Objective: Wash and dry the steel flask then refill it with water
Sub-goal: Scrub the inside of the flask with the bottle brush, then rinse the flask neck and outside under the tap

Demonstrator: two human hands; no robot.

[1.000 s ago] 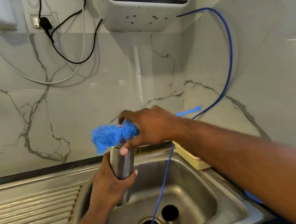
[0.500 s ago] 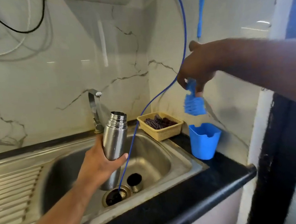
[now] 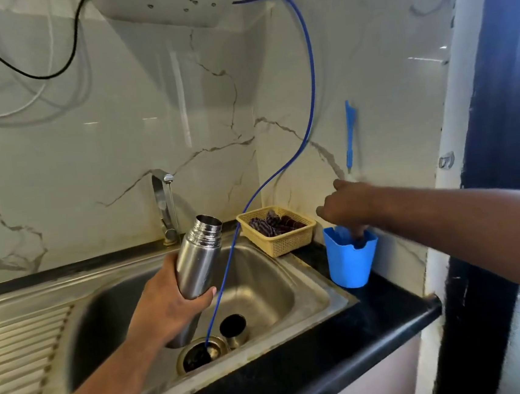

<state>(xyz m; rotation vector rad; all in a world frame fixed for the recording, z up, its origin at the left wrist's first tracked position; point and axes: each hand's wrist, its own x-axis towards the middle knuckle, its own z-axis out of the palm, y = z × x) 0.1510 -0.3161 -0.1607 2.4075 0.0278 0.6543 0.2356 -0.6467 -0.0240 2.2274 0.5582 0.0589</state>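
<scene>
marble-tiled wall (image 3: 120, 146) backs a steel sink (image 3: 277, 293) set in the black worktop (image 3: 374, 309). left hand (image 3: 164, 307) grips the uncapped steel flask (image 3: 199, 259), tilted above the basin. right hand (image 3: 345, 209) reaches into the blue holder (image 3: 351, 264) at the brush (image 3: 350, 131); grip cannot be told. risk: flask, if wet, slipping from a one-handed grip onto the cap (image 3: 233, 328).

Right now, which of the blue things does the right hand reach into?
The blue cup on the black counter: the right hand reaches down into it. The blue hose runs to the sink drain, untouched.
</scene>
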